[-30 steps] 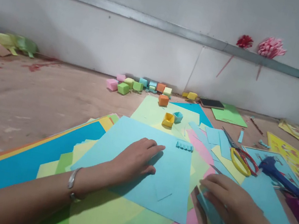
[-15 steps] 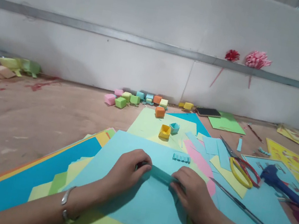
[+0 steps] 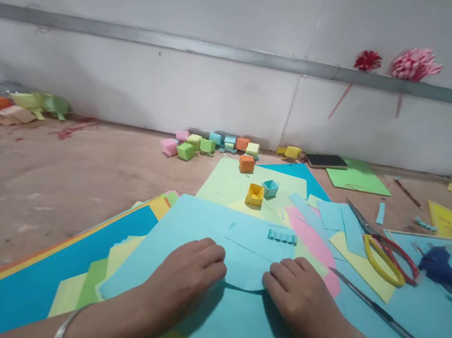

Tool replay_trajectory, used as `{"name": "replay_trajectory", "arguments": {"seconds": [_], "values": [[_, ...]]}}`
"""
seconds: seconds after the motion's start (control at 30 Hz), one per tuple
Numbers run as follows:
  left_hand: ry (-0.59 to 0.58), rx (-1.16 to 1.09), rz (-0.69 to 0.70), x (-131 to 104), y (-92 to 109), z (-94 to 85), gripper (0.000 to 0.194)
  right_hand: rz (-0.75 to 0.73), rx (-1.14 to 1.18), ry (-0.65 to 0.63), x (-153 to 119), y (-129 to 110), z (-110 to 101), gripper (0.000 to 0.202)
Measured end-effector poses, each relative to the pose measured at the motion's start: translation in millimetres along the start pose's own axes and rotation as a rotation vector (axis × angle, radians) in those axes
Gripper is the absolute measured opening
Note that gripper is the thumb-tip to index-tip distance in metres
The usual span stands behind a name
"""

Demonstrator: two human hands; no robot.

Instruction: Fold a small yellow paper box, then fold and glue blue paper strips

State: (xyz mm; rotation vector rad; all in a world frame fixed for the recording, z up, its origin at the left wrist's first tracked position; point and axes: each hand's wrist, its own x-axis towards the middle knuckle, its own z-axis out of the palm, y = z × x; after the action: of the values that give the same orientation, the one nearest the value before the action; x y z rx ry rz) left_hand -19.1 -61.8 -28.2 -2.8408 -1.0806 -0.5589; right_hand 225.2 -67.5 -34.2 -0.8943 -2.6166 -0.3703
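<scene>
Between my two hands is a small piece of light blue paper (image 3: 246, 271), its near edge lifted and slightly bowed. My left hand (image 3: 192, 274) closes on its left end, and my right hand (image 3: 292, 288) pinches the right end; the fingertips are partly hidden. Under it lies a larger light blue sheet (image 3: 171, 229) on top of stacked coloured paper. A crimped blue paper strip (image 3: 283, 236) rests just beyond my right hand. Farther off stand a small yellow paper box (image 3: 254, 195) and a blue paper box (image 3: 270, 188), both with their hollow side up.
On the right lie scissors (image 3: 385, 258) with red and yellow handles, a slim metal-bladed tool (image 3: 384, 314), and a blue glue gun (image 3: 448, 272). Several folded paper blocks (image 3: 207, 146) and a phone (image 3: 326, 161) sit along the white wall. Coloured sheets (image 3: 105, 255) fan out at left.
The small blue paper has tipped from a narrow, edge-on strip to show its broad face. Both hands have come slightly nearer to me, backs of the fingers now upward. The camera view has levelled.
</scene>
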Motion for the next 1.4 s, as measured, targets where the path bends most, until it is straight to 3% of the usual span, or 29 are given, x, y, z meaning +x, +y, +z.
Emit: {"name": "replay_trajectory", "arguments": {"seconds": [0.2,0.57,0.8,1.0,1.17,1.4], "values": [[-0.183,-0.046,-0.023,-7,0,4.6,0.023,-0.002,0.032,-0.040,-6,-3,-1,0.033],[-0.142,-0.121,-0.074,-9,3,14.2,0.037,0.167,0.220,-0.162,-13,0,4,0.028],[-0.231,-0.163,-0.215,-9,7,14.2,0.026,0.304,0.240,-0.297,-14,-3,8,0.008],[-0.309,-0.225,-0.262,-6,10,7.5,0.020,0.314,0.271,-0.302,-10,-2,4,0.014],[-0.226,-0.368,-0.239,-3,10,3.1,0.007,0.255,0.297,-0.299,-6,-2,2,0.014],[-0.191,-0.339,-0.090,-4,8,6.7,0.039,0.160,0.278,-0.207,-10,-4,1,0.023]]}}
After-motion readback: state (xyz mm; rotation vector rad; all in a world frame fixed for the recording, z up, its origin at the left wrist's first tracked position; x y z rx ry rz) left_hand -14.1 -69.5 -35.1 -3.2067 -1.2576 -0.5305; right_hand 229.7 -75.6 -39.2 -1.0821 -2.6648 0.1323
